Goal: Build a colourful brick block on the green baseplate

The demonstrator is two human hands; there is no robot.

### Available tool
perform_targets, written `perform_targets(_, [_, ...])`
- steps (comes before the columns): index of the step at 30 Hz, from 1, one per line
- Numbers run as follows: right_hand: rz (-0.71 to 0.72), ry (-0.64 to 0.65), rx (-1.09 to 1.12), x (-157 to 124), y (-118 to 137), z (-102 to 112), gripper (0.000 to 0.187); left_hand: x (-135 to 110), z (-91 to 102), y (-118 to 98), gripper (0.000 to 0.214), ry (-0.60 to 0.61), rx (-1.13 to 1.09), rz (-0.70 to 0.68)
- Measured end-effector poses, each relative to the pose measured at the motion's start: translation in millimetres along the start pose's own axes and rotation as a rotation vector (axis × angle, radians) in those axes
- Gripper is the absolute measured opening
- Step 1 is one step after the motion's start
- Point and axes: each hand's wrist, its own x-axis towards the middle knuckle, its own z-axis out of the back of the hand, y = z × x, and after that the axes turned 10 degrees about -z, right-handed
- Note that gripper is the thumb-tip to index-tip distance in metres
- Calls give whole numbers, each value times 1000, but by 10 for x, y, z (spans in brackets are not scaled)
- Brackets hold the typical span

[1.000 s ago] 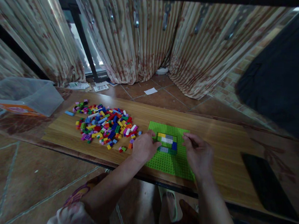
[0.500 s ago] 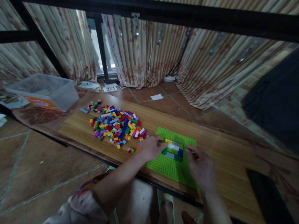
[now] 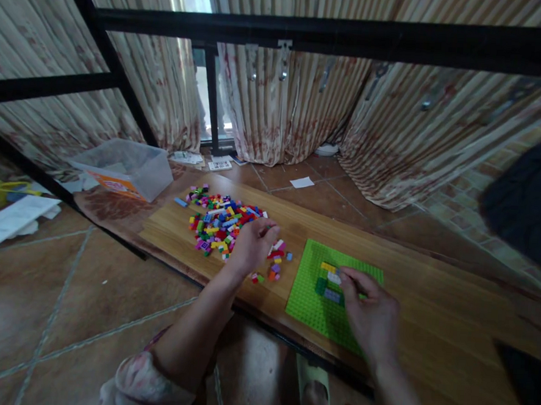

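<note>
My left hand (image 3: 253, 245) hovers over the right side of a pile of loose toy bricks (image 3: 216, 228) in many colours. Its fingers are curled and close to the thumb; whatever lies between them is too small to make out. On the green baseplate (image 3: 308, 290) stands a small build of joined bricks, with a yellow brick (image 3: 327, 267), a white brick (image 3: 333, 278), a dark green brick (image 3: 321, 285) and a grey-blue brick (image 3: 331, 295). My right hand (image 3: 372, 303) pinches at the build's right side and hides part of it; what its fingertips grip is unclear.
The wooden board (image 3: 420, 309) bears both the pile and the baseplate. A clear plastic bin (image 3: 155, 174) with an orange label stands at the far left. Near the right edge lies a dark flat object (image 3: 523, 377). Curtains and a black rail (image 3: 354, 39) rise behind.
My left hand has left the build and moved left to the brick pile. My right hand has stayed by the build, now covering its right side. The view has shifted.
</note>
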Motion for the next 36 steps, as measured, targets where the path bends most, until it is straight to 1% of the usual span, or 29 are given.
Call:
perform_targets(2, [71,55,34,-96,115,-134,27,40,175,13,20,-52,18,13])
perform_targets(6, [238,307,-26,-313,319,-425,22,66,435,-6,19,-112,69,47])
perform_targets(8, [269,383,-56,-379,368,-548,22,55,519,-17,19,-127,93,62])
perform_targets(10, [264,411,-88,-401,378,-645,21,40,584,-18,20,-133,115,79])
perform_targets(14, [218,396,-150,-370,355,-778,18,14,682,-4,20,-121,189,87])
perform_targets(17, [219,373,-163,-347,357,-856,18,-2,714,7,20,-100,236,75])
perform_targets(21, [229,342,-166,-319,402,-959,21,-21,696,53,22,-55,241,87])
perform_targets(26, [226,336,-117,-260,471,-1064,22,-29,614,112,25,10,214,91])
perform_targets(31, [223,320,-52,-214,474,-1085,21,-31,557,29,23,69,271,90])
perform_targets(36, [207,266,36,-215,476,-1019,21,-44,525,-34,25,70,283,105])
